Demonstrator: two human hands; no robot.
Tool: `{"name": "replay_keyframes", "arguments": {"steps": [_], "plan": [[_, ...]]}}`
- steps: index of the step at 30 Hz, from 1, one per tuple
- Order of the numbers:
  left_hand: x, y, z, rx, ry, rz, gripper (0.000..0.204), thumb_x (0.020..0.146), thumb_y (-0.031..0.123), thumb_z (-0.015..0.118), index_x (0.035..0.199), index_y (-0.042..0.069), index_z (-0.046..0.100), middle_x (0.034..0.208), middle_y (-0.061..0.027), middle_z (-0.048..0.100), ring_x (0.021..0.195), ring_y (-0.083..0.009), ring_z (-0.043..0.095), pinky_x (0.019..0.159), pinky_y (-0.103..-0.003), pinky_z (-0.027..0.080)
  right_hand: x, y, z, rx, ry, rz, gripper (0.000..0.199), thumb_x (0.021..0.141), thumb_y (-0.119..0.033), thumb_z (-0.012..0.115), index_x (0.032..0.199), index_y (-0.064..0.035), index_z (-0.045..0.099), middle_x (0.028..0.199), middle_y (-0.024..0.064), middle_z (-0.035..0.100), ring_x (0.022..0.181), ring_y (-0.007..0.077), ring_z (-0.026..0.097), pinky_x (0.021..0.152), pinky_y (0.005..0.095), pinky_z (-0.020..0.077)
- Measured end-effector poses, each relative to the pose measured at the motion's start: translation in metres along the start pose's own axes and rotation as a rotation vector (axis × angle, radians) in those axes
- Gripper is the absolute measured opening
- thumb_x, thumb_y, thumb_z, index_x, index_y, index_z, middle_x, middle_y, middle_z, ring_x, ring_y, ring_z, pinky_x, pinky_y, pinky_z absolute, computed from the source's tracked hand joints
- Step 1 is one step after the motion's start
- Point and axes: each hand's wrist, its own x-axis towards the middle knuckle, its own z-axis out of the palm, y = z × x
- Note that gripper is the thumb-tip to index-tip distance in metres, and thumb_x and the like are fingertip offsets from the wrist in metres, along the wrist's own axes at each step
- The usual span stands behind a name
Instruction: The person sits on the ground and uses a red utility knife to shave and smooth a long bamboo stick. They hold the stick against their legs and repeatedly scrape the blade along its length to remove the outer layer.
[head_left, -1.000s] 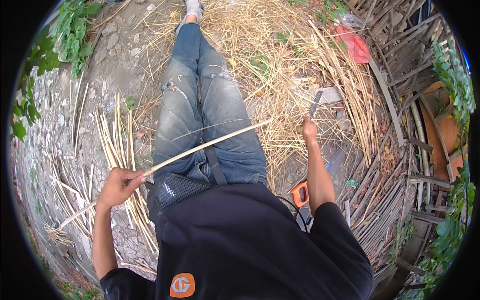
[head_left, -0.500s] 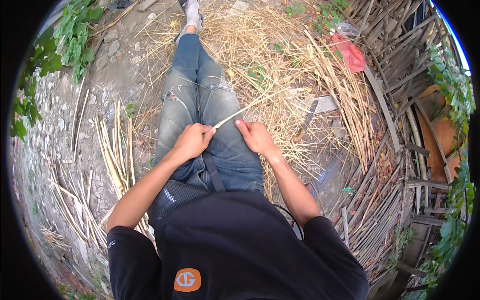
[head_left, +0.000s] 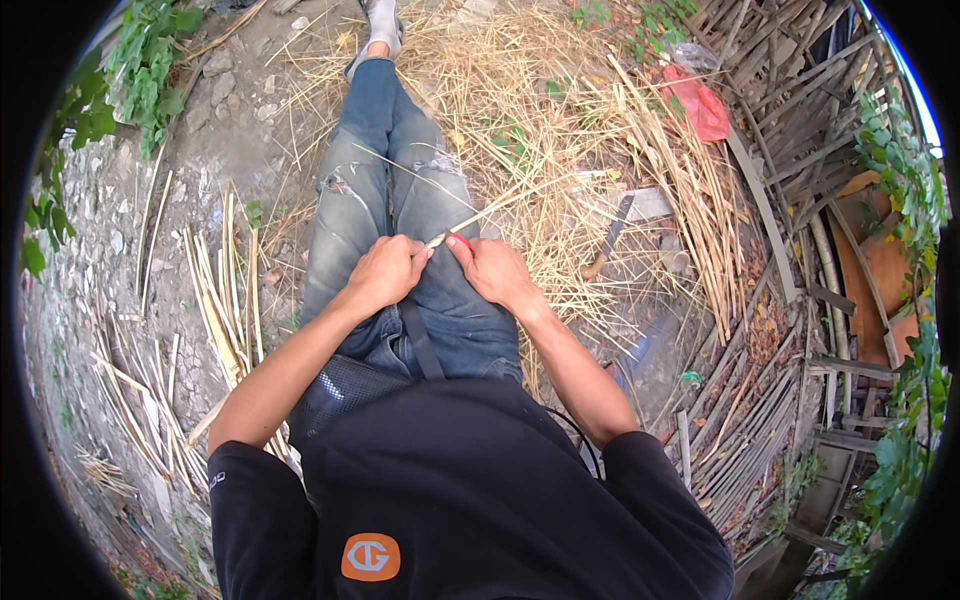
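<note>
My left hand (head_left: 388,270) is closed in a pinch on one end of a thin pale bamboo-like strip (head_left: 490,209), above my thighs. The strip slants up to the right, over the straw. My right hand (head_left: 497,271) is closed around a small red-handled tool (head_left: 459,243), mostly hidden by the fingers. A small dark bit of it meets the strip just beside my left fingertips. Both hands are close together over the jeans (head_left: 430,300) of my outstretched legs.
Pale shavings (head_left: 530,110) litter the ground beyond my legs and to the right. A knife with a dark blade (head_left: 618,222) lies there. Strip bundles lie left (head_left: 225,300) and right (head_left: 690,190). A red plastic bag (head_left: 697,105) lies near a wood pile (head_left: 780,80).
My right hand has moved left and slightly up, bringing the red-handled tool against the strip near my left fingers. My left hand still pinches the strip.
</note>
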Motion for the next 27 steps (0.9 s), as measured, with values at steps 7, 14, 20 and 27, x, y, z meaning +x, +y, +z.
{"name": "replay_keyframes", "arguments": {"steps": [7,14,20,27], "plan": [[-0.064,-0.026,-0.039,0.037,-0.043,0.054,0.030,0.104,0.025,0.061,0.105,-0.003,0.073,0.081,-0.0312,0.065,0.086,-0.0501,0.066,0.074,-0.053,0.050,0.009,0.044,0.021,0.176,0.065,0.224,0.077,0.108,-0.060,0.037,0.097,0.0060,0.074,0.098,0.0342,0.072,0.099,0.0517,0.069,0.092,0.0575,0.0521],[-0.156,-0.026,-0.118,0.051,-0.065,-0.087,0.024,0.101,0.020,0.067,0.108,-0.003,0.074,0.068,-0.0268,0.059,0.061,-0.0401,0.064,0.063,-0.046,0.049,0.035,0.127,0.031,0.221,0.113,0.322,0.087,0.109,-0.066,0.027,0.087,0.0039,0.074,0.076,0.0274,0.069,0.080,0.0310,0.072,0.085,0.0525,0.0545],[-0.200,-0.046,-0.146,0.028,-0.091,-0.127,0.026,0.102,0.021,0.067,0.103,-0.004,0.073,0.066,-0.0231,0.057,0.054,-0.0297,0.052,0.060,-0.042,0.046,0.029,0.197,-0.005,0.257,0.363,0.548,0.078,0.109,-0.065,0.035,0.067,-0.0040,0.058,0.069,0.0154,0.061,0.069,0.0219,0.054,0.077,0.0492,0.0468],[-0.122,-0.057,-0.062,0.010,0.039,-0.014,0.030,0.106,0.023,0.058,0.100,-0.003,0.072,0.081,-0.0252,0.069,0.075,-0.0422,0.067,0.072,-0.045,0.052,0.019,0.086,-0.038,0.352,0.279,0.228,0.079,0.109,-0.063,0.037,0.079,0.0025,0.069,0.064,0.0184,0.063,0.062,0.0273,0.062,0.074,0.0468,0.0523]]}}
